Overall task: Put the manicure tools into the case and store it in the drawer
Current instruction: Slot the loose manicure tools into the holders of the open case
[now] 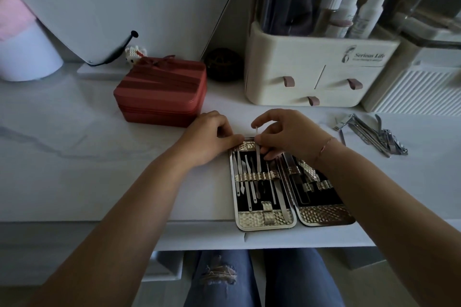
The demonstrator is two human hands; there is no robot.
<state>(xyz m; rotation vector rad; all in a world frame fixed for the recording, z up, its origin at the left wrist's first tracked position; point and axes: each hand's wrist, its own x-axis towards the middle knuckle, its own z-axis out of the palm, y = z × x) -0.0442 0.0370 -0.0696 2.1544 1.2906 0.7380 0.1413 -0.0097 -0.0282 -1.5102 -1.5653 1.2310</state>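
The manicure case (267, 219) lies open on the white desk near its front edge, with several thin steel tools under the elastic band of its left half. My right hand (287, 132) pinches a slim metal tool (257, 154) that stands upright, its lower end at the band. My left hand (209, 137) rests on the desk with fingers curled, its thumb pressing the case's top left corner. A heap of loose manicure tools (371, 132) lies on the desk to the right.
A red zipped box (159, 92) stands behind my left hand. A cream organiser with small drawers (319, 75) and bottles sits at the back right, a ribbed white box (414, 92) beside it. My knees show under the desk edge.
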